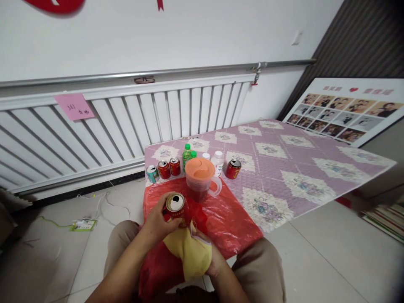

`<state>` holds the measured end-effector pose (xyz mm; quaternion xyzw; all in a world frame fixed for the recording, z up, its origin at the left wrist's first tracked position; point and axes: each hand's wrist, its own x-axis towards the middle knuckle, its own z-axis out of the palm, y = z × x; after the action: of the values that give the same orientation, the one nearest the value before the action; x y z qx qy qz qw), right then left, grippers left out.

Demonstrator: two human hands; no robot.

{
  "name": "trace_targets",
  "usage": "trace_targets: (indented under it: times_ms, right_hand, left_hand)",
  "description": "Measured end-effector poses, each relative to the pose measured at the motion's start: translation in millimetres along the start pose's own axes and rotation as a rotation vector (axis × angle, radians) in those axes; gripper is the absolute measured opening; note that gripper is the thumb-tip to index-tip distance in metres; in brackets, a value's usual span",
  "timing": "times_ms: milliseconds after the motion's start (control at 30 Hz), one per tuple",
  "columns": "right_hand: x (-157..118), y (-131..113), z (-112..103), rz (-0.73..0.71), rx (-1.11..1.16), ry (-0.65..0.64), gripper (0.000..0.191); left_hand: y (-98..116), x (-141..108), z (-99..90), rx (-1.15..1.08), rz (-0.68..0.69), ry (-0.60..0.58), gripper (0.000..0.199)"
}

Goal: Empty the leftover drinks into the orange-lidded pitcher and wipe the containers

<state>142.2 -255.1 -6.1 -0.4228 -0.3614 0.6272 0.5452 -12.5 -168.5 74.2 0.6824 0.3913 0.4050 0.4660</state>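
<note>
My left hand [164,223] is wrapped around an open red drink can [176,207] with a gold rim, held upright above the red plastic sheet [230,214]. A yellow cloth [186,250] hangs from my right hand [212,252] and touches the can's lower side. The cloth covers most of the right fingers. Just beyond the can stands a clear plastic pitcher [197,188] with an orange lid [200,169] and a handle on its right.
Behind the pitcher stand a teal can [152,174], red cans [163,169], green-capped bottles [187,152] and white bottles [217,162]. Another red can [233,168] is to their right. A patterned purple cover [268,168] lies beneath. A white radiator [189,107] lines the wall.
</note>
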Motion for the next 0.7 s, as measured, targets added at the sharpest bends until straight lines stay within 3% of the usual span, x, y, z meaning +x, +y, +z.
trace_targets:
  times_ms: [133,200,300,367,467,567,700]
  right_hand:
    - [-21.0,-4.7,-8.6,0.015,-0.057,0.021,0.035]
    - [-33.9,-14.9,-22.7,0.116,-0.061,-0.031,0.046]
    - [-47.6,-34.5,-51.3,0.190,-0.114,0.048,0.063]
    - [-48.7,-43.6,-71.3,0.101,-0.316,0.207,0.060]
    - [-39.2,-42.4,-95.0,-0.144,-0.779,0.432,0.052]
    - [-26.5,-27.0,-105.1,-0.329,-1.091,0.447,0.047]
    - [-19.7,-14.4,-96.2,-0.346,-1.183,0.374,0.053]
  left_hand:
    - [-5.8,3.7,-2.5,0.030,0.000,0.049,0.066]
    - [-8.8,4.3,-5.0,0.045,-0.009,0.067,0.066]
    - [-13.3,3.9,-7.9,0.049,-0.033,0.083,0.066]
    - [-16.1,3.4,-8.2,0.037,-0.047,0.077,0.065]
    - [-19.2,2.6,-4.9,0.051,-0.045,0.067,0.065]
    - [-21.1,0.7,1.5,0.089,-0.032,0.063,0.065]
    - [-22.7,-3.8,11.6,0.069,-0.047,0.010,0.070]
